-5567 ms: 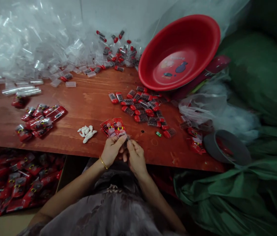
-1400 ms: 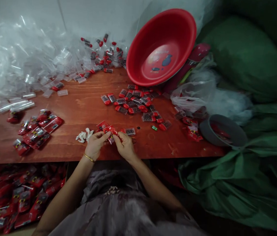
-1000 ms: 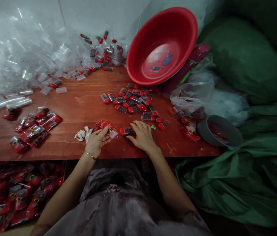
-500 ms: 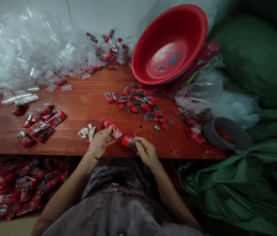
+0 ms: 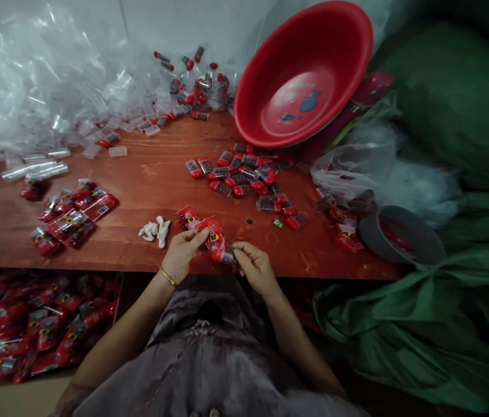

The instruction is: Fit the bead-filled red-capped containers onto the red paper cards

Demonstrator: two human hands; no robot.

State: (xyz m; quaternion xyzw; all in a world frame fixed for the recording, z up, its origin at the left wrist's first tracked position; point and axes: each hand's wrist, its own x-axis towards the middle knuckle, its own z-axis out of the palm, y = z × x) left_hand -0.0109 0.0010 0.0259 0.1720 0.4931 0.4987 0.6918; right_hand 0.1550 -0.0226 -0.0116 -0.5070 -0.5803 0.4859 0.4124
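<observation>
My left hand (image 5: 180,255), with a gold bracelet at the wrist, pinches a red printed packet (image 5: 212,228) between thumb and fingers. Closed on a small clear container of dark contents (image 5: 229,255) is my right hand (image 5: 255,269). The container's red-capped end meets the packet's lower part; whether it is inside cannot be made out. More red packets (image 5: 186,215) lie flat just behind my left fingers. To the left are crumpled white scraps (image 5: 162,230). Beyond my hands, several similar red-capped containers (image 5: 244,190) are spread on the brown table (image 5: 149,174).
A large red basin (image 5: 248,124) leans at the back right. Clear plastic sleeves (image 5: 53,87) heap up at the back left. Filled red packets (image 5: 68,227) lie left, with a box of them (image 5: 48,333) below. A grey bowl (image 5: 370,234) and green cloth (image 5: 400,324) are right.
My left hand has picked up a red packet from the table. My right hand has brought the container left, its capped end now against the packet.
</observation>
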